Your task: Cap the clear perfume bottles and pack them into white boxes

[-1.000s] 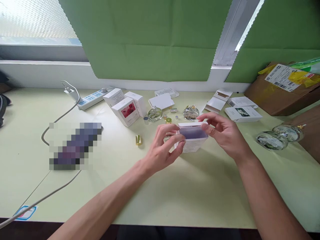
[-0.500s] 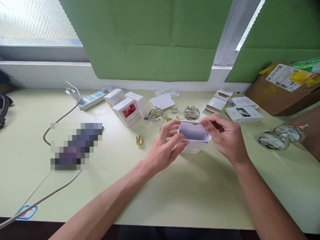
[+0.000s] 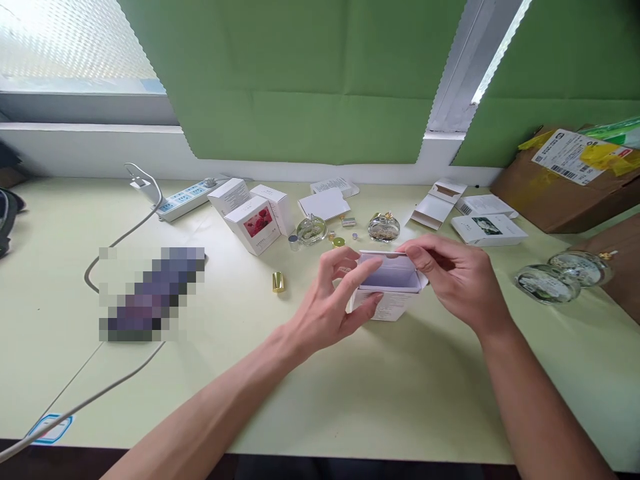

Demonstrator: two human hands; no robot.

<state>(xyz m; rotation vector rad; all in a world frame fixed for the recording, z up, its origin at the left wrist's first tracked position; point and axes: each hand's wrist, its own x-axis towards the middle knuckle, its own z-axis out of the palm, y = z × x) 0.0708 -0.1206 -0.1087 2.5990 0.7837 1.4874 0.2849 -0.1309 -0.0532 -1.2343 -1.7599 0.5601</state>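
Note:
Between my hands a small white carton (image 3: 387, 307) stands with its top open and its pale lilac inside showing. My left hand (image 3: 325, 303) is round its left side, the thumb along the front and the index finger over the opening. Its other fingers are partly hidden behind the carton. At the upper right corner my right hand (image 3: 457, 280) pinches the raised lid flap between thumb and fingers. Behind lie two glass perfume bottles, one clear bottle (image 3: 311, 230) and another bottle (image 3: 384, 227), with small caps about them. A gold cap (image 3: 279, 282) stands left of my left hand.
White boxes (image 3: 257, 227) stand back left by a power strip (image 3: 185, 199). Flattened cartons (image 3: 325, 203) and a box with a dark picture (image 3: 489, 229) lie behind. Bottles (image 3: 547, 283) and a cardboard box (image 3: 555, 193) are at right. A cable (image 3: 120, 380) crosses the left.
The open carton has come slightly nearer and lower with my right hand. My left index finger has stretched out over the opening, and its thumb has shifted right along the front.

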